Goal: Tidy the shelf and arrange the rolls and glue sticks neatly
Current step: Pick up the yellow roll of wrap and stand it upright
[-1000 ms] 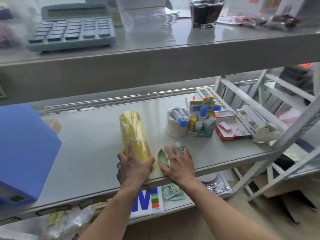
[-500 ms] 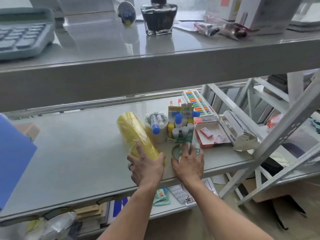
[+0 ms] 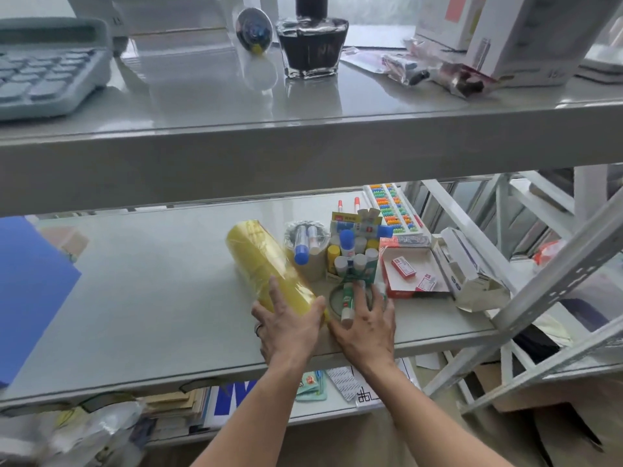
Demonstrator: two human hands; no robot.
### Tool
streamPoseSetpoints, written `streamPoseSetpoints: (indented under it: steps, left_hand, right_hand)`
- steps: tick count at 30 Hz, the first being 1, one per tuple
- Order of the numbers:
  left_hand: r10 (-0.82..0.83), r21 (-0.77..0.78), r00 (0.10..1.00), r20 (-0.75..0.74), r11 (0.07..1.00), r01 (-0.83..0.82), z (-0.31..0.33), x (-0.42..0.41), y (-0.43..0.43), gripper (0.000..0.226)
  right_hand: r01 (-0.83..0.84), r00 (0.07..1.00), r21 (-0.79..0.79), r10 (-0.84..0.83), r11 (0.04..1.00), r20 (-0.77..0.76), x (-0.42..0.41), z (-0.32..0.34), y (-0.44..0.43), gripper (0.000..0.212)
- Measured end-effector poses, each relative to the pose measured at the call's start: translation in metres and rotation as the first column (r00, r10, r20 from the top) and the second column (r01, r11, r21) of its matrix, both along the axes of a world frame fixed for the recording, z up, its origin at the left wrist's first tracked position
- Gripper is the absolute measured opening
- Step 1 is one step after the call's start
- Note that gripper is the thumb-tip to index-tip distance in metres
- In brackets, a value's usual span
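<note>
A long yellow roll [image 3: 259,261] lies slanted on the middle shelf [image 3: 151,298]. My left hand [image 3: 290,328] grips its near end, thumb on the right side. My right hand [image 3: 367,328] is just beside it, fingers closed around a green-and-white glue stick [image 3: 347,299] that lies over a clear tape ring [image 3: 333,303]. Behind stand a white roll [image 3: 312,269] with two blue-capped glue sticks on top and an open box of glue sticks [image 3: 355,256].
A red tray box [image 3: 409,281], a colourful abacus [image 3: 394,210] and a torn white carton [image 3: 472,274] crowd the shelf's right end by the slanted frame bars [image 3: 553,284]. A blue block [image 3: 30,298] stands at the left. A calculator [image 3: 43,79] and an ink bottle [image 3: 312,42] sit on the upper shelf.
Both hands slid right along the shelf with the yellow roll and the tape ring, up to the glue-stick cluster. My right hand now has a green glue stick between its fingers.
</note>
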State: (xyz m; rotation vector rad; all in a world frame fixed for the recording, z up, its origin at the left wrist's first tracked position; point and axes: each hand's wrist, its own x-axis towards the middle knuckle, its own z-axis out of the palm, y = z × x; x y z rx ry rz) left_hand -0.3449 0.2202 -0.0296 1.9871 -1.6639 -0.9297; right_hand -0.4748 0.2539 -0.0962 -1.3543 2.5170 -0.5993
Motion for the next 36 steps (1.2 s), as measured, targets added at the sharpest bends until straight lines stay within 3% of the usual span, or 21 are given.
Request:
streamPoseSetpoints:
  steps: [5,8,11,13,16,19,22,29,33,36]
  left_hand:
    - [0.028,-0.025,0.987,-0.155,0.999,-0.032,-0.006,0.043,0.016,0.087]
    - [0.119,0.036,0.946,-0.302,0.993,-0.114,-0.012,0.074,0.016,0.076]
    - [0.268,0.252,0.821,-0.504,0.955,-0.158,-0.015,0.088,-0.005,0.085]
    - [0.313,0.321,0.740,-0.596,0.937,-0.138,-0.010,0.087,-0.018,0.075]
    - [0.304,0.368,0.655,-0.692,0.929,-0.041,-0.001,0.074,-0.030,0.040]
    - [0.315,0.426,0.583,-0.749,0.903,0.059,0.000,0.060,-0.034,0.040]
    - [0.360,0.467,0.484,-0.798,0.876,0.118,-0.006,0.062,-0.038,0.043]
    - [0.313,0.403,0.379,-0.871,0.897,0.184,-0.017,0.110,-0.041,0.044]
    - [0.277,0.342,0.367,-0.888,0.931,0.125,-0.015,0.155,-0.046,0.047]
    - [0.184,0.217,0.377,-0.908,0.975,0.047,-0.009,0.201,-0.051,0.051]
  right_hand:
    - [-0.055,0.998,-0.107,0.058,0.993,0.031,-0.006,0.010,0.031,0.094]
    - [-0.041,0.991,-0.313,0.078,0.949,0.107,0.000,0.025,0.043,0.070]
    - [-0.001,0.957,-0.473,0.137,0.881,0.254,0.017,0.046,0.031,0.044]
    - [0.011,0.888,-0.386,0.169,0.922,0.427,0.029,0.060,0.008,0.051]
    - [-0.102,0.746,-0.076,0.126,0.992,0.654,0.040,0.074,-0.024,0.077]
    - [-0.218,0.747,0.018,0.155,0.976,0.646,0.047,0.075,-0.036,0.090]
    - [-0.238,0.773,0.012,0.182,0.971,0.607,0.049,0.069,-0.042,0.088]
    - [-0.257,0.572,-0.105,0.239,0.961,0.785,0.087,0.063,-0.041,0.049]
    - [-0.280,0.586,-0.191,0.325,0.941,0.742,0.129,0.061,-0.054,0.079]
    - [-0.328,0.561,-0.295,0.436,0.898,0.703,0.171,0.063,-0.066,0.076]
